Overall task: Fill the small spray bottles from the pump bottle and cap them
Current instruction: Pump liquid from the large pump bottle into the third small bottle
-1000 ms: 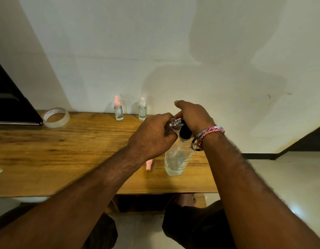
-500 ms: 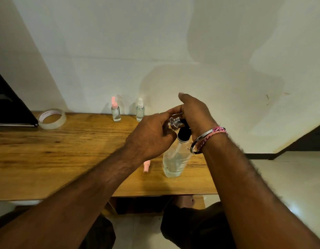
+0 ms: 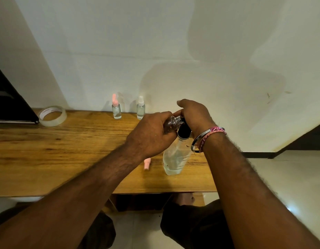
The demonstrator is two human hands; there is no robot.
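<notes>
Both hands meet above the near right part of the wooden table (image 3: pixel 48 151). Left hand (image 3: pixel 152 135), forearm reaching in from the lower left, curls its fingers round a small clear bottle (image 3: pixel 171 123) and holds it tilted, mouth toward the right. Right hand (image 3: pixel 195 115), forearm coming up from the lower right, sits over the black pump head (image 3: pixel 183 131) of the large pump bottle (image 3: pixel 174 159), fingers bent down around it; a metal bangle (image 3: pixel 200 139) and a pink thread band (image 3: pixel 212 134) circle its wrist. Small bottle mouth and pump spout lie close together; whether they touch cannot be told. Pump bottle stands upright on the table near its near edge, liquid in its lower part. Pink cap (image 3: pixel 147 164) lies on its side just left of the pump bottle's base. Two capped spray bottles stand at the far edge by the wall: pink-topped bottle (image 3: pixel 116 109) on the left, white-topped bottle (image 3: pixel 141 108) beside it. Tape roll (image 3: pixel 52 115) lies far left. Compared with half a second ago, the right hand's fingers have lowered from a raised position onto the pump head; the left hand's grip is unchanged.
</notes>
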